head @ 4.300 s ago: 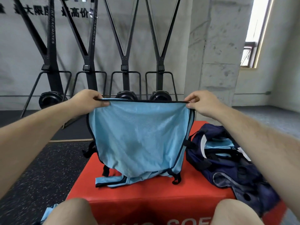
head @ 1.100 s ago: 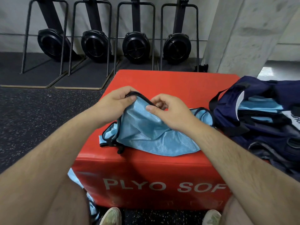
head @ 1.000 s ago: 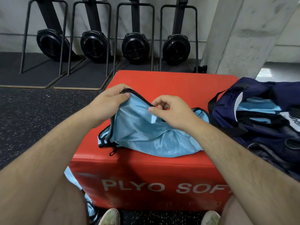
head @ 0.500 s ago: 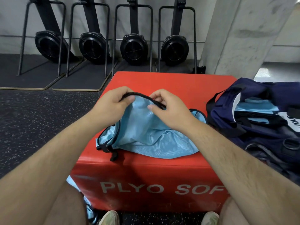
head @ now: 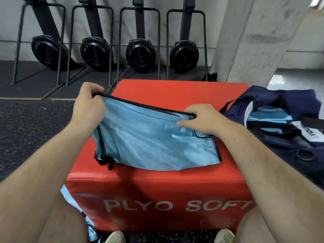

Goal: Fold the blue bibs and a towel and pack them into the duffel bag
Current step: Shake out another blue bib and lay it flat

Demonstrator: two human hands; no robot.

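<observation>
While both hands stretch black-trimmed top edge taut, blue bib [head: 154, 141] lies over near half of red plyo box [head: 175, 92], lower hem at near edge. Left hand [head: 87, 106] fingers clenched on left corner; right hand [head: 201, 120] fingers pinching right corner. Step in hand: folding (judged mid-fold). Next move: bring pinched edge down to hem, corners aligned. Count: one bib on box, one more bib [head: 73, 199] hanging at near-left corner, one duffel bag [head: 280, 146] at right edge, blue fabric inside.
</observation>
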